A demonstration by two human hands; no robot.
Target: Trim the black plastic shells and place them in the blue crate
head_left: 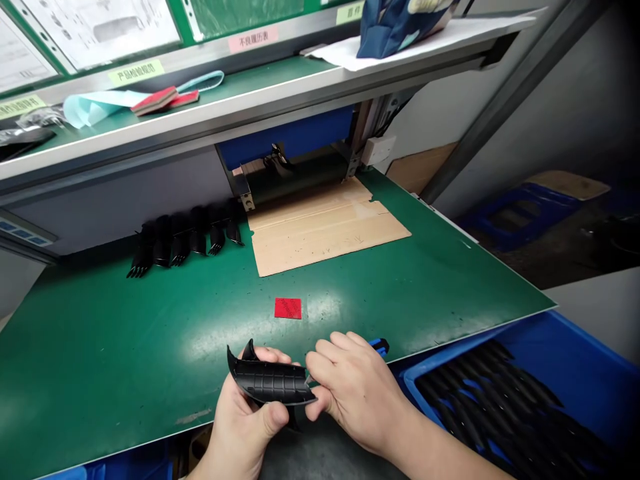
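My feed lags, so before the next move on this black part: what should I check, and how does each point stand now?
1. Grip: the left hand holds the black part, ribbed side up: ok.
2. Tool: the right hand holds the blue-handled tool at the part's right end: ok.
3. Tool tip resting on the part's edge: cannot tell, fingers hide it.
4. Work area: the red square lies on the green mat, apart from both hands: ok.
5. Supply: the blue bin on the right holds more black pieces: ok.
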